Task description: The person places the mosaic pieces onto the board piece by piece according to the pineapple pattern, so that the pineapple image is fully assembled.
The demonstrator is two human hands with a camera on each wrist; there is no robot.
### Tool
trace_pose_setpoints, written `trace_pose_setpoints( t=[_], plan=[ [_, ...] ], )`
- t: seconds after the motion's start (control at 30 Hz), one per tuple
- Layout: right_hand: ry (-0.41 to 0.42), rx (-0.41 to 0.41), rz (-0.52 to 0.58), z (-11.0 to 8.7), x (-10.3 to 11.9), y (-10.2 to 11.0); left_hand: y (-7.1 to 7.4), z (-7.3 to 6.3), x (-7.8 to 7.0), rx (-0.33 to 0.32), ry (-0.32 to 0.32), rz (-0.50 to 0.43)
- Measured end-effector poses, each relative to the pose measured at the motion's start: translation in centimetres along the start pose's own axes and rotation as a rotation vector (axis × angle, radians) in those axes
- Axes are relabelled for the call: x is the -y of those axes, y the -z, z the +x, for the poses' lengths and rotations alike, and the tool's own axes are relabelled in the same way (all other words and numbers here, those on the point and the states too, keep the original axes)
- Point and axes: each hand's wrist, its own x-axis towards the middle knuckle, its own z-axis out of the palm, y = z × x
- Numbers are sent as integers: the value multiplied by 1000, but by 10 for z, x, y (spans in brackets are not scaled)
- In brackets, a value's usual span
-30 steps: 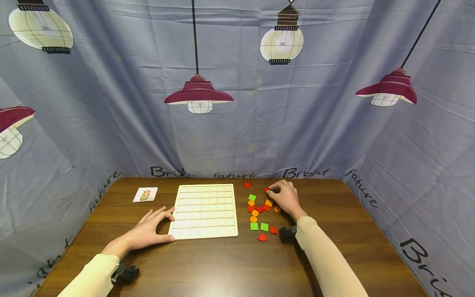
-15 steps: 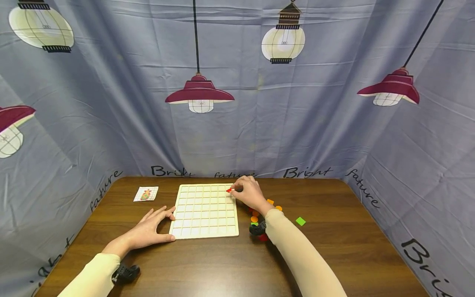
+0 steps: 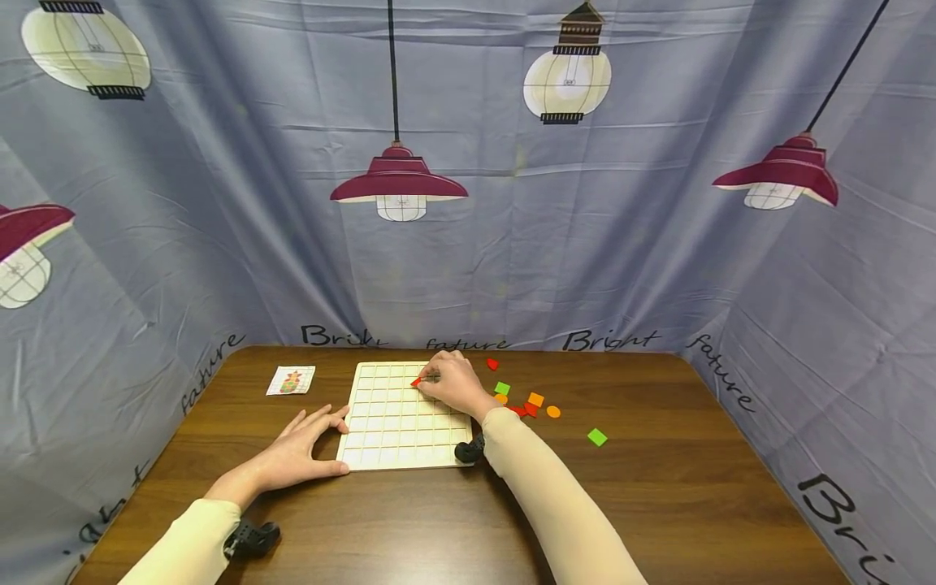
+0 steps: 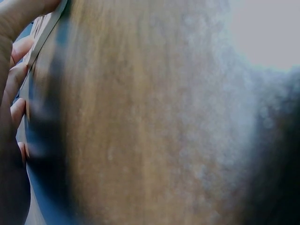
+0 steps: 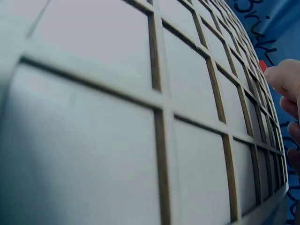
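A small red tile is pinched between the fingertips of my right hand, over the upper part of a pale gridded board. The right wrist view shows the same red tile at the far side of the board, its exact shape too small to tell. My left hand lies at the board's left side with fingers spread, fingertips and thumb touching the edge. From the left wrist, several fingers are seen against the board's rim. All uncovered grid cells look bare.
Loose tiles lie right of the board, among them a red tile, green squares, an orange square and an orange disc. My right forearm hides part of that area. A card with a printed plant picture lies at the back left.
My right hand has picked up a red tile from the loose ones and carried it leftward over the board. The left hand has stayed at the board's edge.
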Motion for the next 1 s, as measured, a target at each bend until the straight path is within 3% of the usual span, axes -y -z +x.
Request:
trace_pose_setpoints(
  t=[0.17, 0.53, 1.0],
  plan=[
    [29, 13, -17, 8, 3, -5, 1, -1, -1, -1, 2, 2],
    [-41, 65, -7, 17, 9, -3, 2, 2, -2, 6, 4, -1],
    [-33, 84, -31, 18, 7, -2, 2, 2, -1, 5, 3, 10]
  ],
)
